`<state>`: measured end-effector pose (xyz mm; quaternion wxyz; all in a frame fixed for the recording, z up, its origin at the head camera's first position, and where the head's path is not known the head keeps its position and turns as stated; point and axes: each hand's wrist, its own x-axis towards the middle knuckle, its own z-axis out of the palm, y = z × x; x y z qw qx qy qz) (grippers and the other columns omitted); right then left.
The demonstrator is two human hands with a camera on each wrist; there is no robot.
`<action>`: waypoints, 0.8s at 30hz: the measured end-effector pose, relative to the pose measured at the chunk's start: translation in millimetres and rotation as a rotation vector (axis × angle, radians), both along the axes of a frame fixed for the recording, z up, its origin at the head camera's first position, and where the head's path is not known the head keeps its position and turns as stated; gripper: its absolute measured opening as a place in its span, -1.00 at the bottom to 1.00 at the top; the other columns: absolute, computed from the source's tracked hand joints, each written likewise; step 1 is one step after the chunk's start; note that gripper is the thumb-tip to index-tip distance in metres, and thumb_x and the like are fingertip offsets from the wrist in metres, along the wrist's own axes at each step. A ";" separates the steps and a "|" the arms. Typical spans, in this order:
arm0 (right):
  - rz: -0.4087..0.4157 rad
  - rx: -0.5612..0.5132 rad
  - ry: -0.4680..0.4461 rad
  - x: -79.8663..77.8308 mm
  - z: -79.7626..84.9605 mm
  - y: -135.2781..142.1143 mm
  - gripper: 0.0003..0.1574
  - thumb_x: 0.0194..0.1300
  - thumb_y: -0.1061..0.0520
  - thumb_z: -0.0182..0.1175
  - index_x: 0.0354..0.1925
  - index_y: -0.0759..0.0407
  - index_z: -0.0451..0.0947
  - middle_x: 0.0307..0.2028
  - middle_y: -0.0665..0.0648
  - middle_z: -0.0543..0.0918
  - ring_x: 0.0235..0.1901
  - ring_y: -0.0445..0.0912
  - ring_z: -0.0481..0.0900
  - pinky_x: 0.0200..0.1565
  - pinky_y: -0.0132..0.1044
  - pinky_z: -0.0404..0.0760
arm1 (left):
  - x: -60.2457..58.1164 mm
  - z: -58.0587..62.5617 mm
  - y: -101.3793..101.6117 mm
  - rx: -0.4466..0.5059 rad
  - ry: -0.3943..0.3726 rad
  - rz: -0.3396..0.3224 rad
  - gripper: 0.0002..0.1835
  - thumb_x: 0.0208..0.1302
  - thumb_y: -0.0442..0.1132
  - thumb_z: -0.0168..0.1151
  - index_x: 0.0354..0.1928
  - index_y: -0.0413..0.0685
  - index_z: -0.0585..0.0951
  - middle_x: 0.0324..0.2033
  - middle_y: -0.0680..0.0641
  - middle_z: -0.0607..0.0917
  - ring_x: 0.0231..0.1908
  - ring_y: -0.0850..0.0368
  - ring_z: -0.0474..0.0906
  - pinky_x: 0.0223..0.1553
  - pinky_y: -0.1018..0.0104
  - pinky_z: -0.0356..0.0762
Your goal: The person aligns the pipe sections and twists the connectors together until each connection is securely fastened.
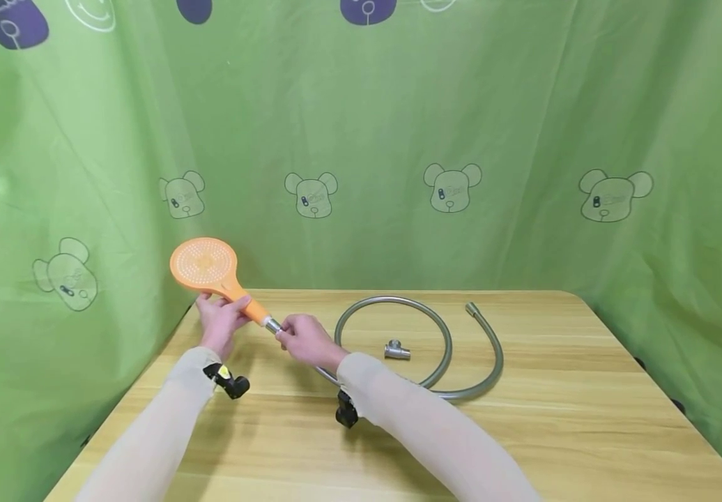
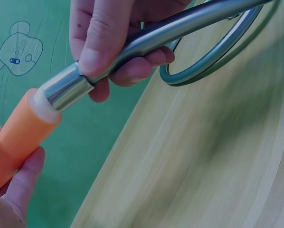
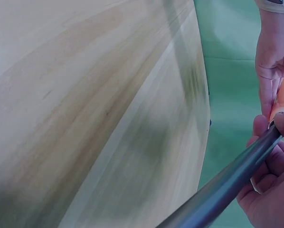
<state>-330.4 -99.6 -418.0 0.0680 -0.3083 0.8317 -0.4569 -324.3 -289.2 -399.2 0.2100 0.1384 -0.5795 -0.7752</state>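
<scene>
Left hand (image 1: pixel 219 322) grips orange shower head (image 1: pixel 205 265) by its handle, raised over bench (image 1: pixel 587 390) far-left corner — right hand (image 1: pixel 306 340) fingers pinch metal hose (image 1: pixel 442 335) nut at handle end; hose coils right, w/ valve fitting (image 1: pixel 396 350) inside loop.

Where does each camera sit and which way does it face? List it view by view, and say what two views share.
Head: above, looking forward and down at the table; both forearms, left hand, right hand show.
Left wrist: looks along the orange shower head handle to the hose; both hands' fingers show.
Right wrist: looks across the table edge; both hands show.
Shared: both wrist views show the hose meeting the handle.
</scene>
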 end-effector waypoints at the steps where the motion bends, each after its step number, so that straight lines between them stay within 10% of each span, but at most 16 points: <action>1: -0.003 -0.007 0.000 -0.2 0.4 0.2 -0.82 0.46 0.14 0.16 -0.20 0.23 0.63 -0.45 0.03 0.66 -0.56 -0.22 0.46 -0.57 -0.43 0.46 | -0.3 0.7 1.0 -0.005 0.005 0.002 -0.08 0.25 -0.55 0.28 0.41 -0.02 -0.12 0.01 -0.17 0.52 -0.48 0.20 0.67 -0.27 0.31 0.77; 24: -0.056 -0.025 0.017 -0.2 6.0 2.0 -0.85 0.43 0.11 0.20 -0.23 0.17 0.63 -0.45 0.02 0.67 -0.53 -0.19 0.50 -0.52 -0.39 0.53 | 2.3 12.1 11.9 -0.013 0.063 0.050 -0.10 0.22 -0.59 0.28 0.40 0.03 -0.04 0.06 -0.13 0.46 -0.22 0.05 0.70 -0.08 0.22 0.76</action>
